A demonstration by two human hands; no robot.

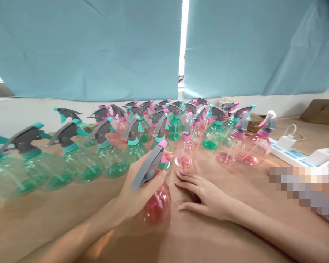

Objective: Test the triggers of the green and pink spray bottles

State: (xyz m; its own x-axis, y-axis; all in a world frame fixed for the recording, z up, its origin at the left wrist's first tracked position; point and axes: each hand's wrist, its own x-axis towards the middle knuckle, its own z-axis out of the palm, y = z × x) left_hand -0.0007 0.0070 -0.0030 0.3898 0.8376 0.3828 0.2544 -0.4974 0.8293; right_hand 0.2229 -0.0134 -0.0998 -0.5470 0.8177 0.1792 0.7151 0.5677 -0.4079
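Spray bottles, translucent green and pink, stand in rows across the brown tabletop, a line of green ones at left. Pale tubes show inside several; whether liquid is also present cannot be told. One pink bottle, fitted with a grey sprayer head, is in front of the group, near the middle; contact of its base with the tabletop cannot be confirmed. Grip: the left hand is closed around this bottle's upper part, at the sprayer head. The right hand lies palm down, fingers spread, fingertips at the base of another pink bottle. Blue markings on the white power strip are too blurred to read.
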